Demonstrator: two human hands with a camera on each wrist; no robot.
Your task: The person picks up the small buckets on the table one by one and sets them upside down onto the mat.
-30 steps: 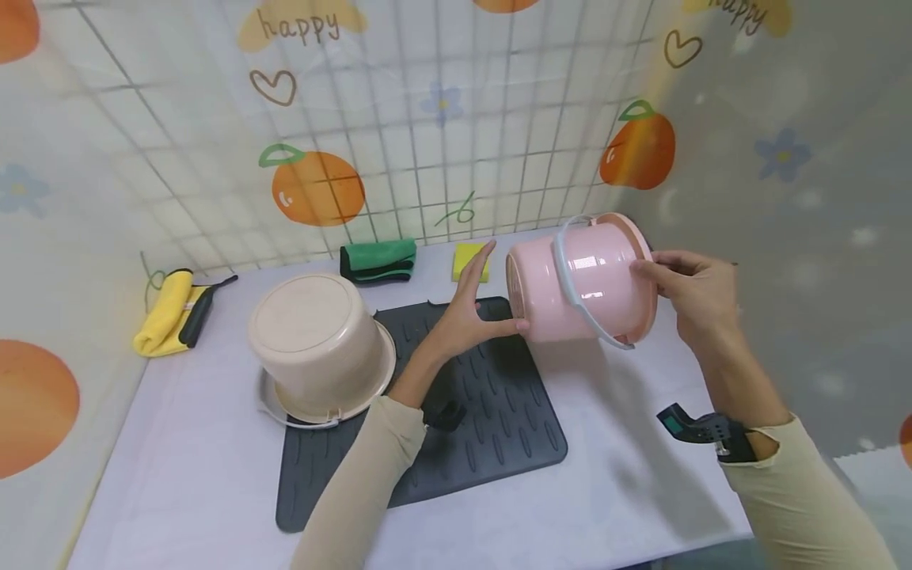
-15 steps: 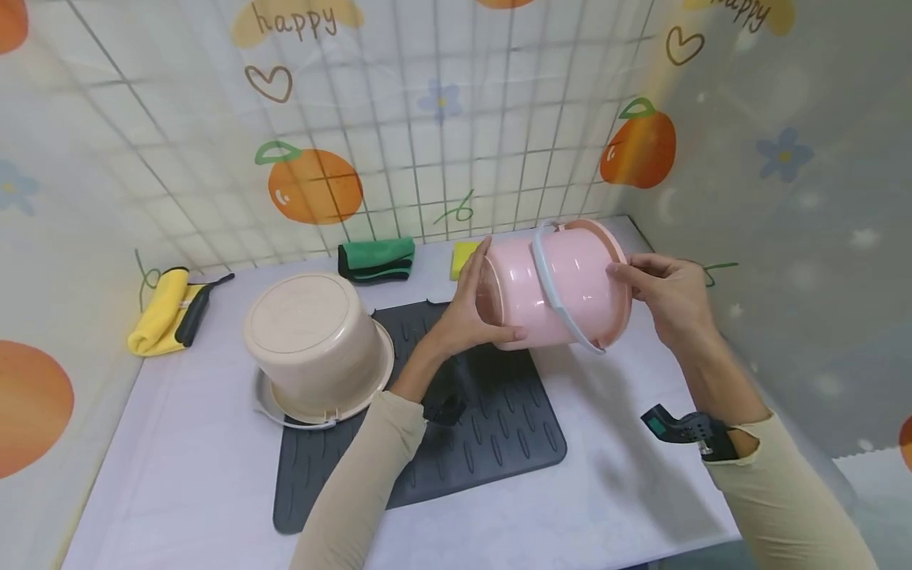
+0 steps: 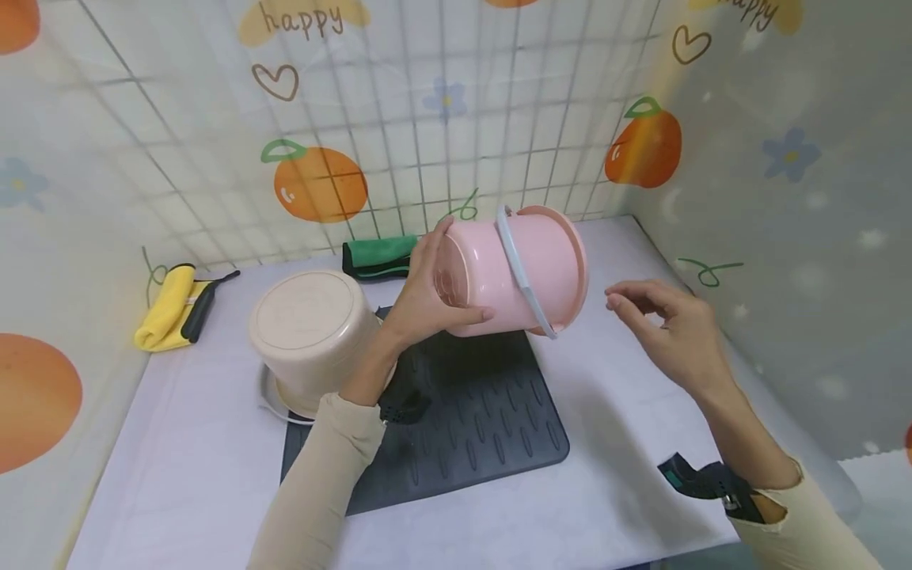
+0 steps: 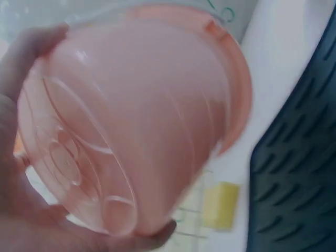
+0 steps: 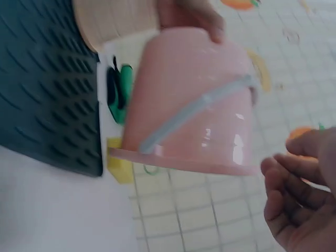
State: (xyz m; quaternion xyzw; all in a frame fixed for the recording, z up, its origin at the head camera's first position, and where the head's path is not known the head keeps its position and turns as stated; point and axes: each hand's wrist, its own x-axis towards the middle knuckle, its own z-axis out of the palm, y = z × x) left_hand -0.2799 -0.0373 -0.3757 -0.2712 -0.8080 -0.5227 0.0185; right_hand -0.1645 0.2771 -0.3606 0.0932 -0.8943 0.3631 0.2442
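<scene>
A pink bucket (image 3: pixel 541 261) with a pale grey handle (image 3: pixel 523 273) is held on its side above the dark mat (image 3: pixel 492 427). My left hand (image 3: pixel 420 297) grips it round the base, thumb along the near side and fingers over the far side. In the left wrist view the ringed underside of the bucket (image 4: pixel 68 157) faces the palm. To the right of the rim, apart from it, my right hand (image 3: pixel 673 328) holds nothing, its fingers loosely bent. A cream bucket (image 3: pixel 313 340) stands upside down on the mat's left part, partly covered by the left arm.
A folded green cloth (image 3: pixel 378 255) lies by the back wall, and a yellow cloth with black trim (image 3: pixel 174 309) at the back left. In the right wrist view a yellow sponge-like block (image 5: pixel 121 163) shows beside the mat. Printed curtains enclose the table's back and sides.
The pink bucket has moved left over the mat. My left hand has gone from reaching at its base to gripping it, and my right hand has let go of the rim.
</scene>
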